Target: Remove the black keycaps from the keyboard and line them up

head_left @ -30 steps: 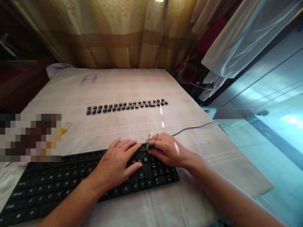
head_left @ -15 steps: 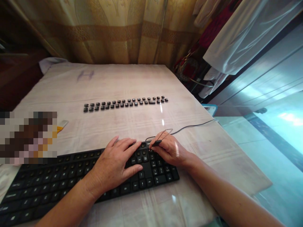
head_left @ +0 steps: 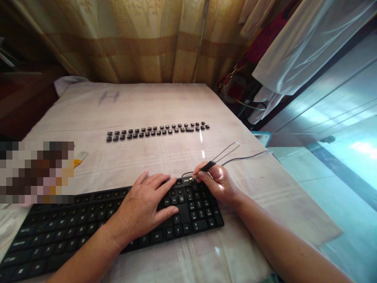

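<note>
Table [head_left: 159, 106]: pale, glossy, faintly checked covering. Black plastic keyboard [head_left: 75, 222] lies across its near side; small round sockets show along the upper rows. Left hand [head_left: 149, 196]: fingers spread, palm down on the keyboard, grasping nothing. Right hand [head_left: 217, 182]: thumb and fingers pinched tight around the dark handle of a wire-loop tool [head_left: 208, 166], above the keyboard's far right part. Loose square black keycaps [head_left: 158, 132]: two rows, beyond the keyboard.

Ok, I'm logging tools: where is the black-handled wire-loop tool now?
The wire-loop tool is right of centre in the head view, held in the right hand, near the far right corner of the black plastic keyboard.
</note>
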Motion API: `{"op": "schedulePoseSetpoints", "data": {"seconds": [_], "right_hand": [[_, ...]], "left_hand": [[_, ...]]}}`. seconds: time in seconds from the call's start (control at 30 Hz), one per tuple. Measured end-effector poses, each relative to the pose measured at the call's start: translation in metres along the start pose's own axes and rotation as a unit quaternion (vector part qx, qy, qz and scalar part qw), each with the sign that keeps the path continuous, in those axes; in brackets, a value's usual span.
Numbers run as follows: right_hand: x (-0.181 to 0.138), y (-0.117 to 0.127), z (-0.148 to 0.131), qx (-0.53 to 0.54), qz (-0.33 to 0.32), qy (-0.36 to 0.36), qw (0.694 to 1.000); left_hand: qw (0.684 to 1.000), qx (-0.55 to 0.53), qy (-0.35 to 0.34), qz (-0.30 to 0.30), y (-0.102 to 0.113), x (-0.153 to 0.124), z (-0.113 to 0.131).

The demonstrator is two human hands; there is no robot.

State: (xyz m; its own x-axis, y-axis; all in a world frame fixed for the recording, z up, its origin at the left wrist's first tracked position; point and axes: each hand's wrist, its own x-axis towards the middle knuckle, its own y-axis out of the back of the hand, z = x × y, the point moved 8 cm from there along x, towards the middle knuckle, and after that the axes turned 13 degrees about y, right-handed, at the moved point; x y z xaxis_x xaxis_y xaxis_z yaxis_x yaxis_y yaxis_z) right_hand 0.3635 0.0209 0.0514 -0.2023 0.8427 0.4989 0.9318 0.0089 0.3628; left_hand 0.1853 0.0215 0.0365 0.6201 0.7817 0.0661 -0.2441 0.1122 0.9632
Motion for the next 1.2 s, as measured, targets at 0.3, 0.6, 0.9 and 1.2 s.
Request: {"op": "schedulePoseSetpoints", "data": {"seconds": [0.3,0.6,0.9,1.2], "right_hand": [[0.001,-0.017,-0.023,-0.021,-0.028,0.117,0.992],[0.001,-0.025,-0.04,-0.01,-0.036,0.19,0.981],[0.001,-0.013,-0.036,-0.086,-0.002,0.197,0.977],[0.003,0.048,0.016,-0.312,-0.033,0.119,0.942]], "left_hand": [[0.993,-0.089,-0.001,0.072,0.02,0.0,0.015],[0.968,-0.225,0.031,0.102,0.025,0.004,0.016],[0.958,-0.257,0.079,0.097,0.022,0.002,0.005],[0.948,-0.286,0.08,0.11,0.021,0.003,-0.005]]}}
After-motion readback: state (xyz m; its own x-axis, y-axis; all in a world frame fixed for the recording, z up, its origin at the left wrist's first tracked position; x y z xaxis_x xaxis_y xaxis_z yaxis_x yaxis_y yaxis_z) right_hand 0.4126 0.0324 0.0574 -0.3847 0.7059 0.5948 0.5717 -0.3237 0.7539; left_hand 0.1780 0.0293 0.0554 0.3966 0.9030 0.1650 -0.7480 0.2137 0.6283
